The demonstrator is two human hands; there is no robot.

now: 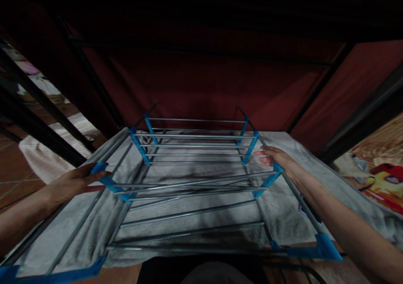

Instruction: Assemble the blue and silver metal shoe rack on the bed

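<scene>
A shoe rack of thin metal tubes (201,136) joined by blue plastic brackets (138,144) stretches out in front of me. My left hand (74,183) is closed around the upper end of the left middle bracket (108,182), thumb and fingers on the blue plastic. On the other side, my right hand (278,157) curls around the side tube just beyond the right middle bracket (267,182). Its fingertips point inward past the tube. Between these middle brackets the crossbars lie unevenly, and one thin tube (189,198) slants across the others.
Grey towel-like cloth (280,217) lies beneath the rack. A dark red panel (201,82) with dark bars closes off the far side. Striped white cloth (47,154) hangs at the left over a tiled floor. At right sits a red and yellow package (388,185).
</scene>
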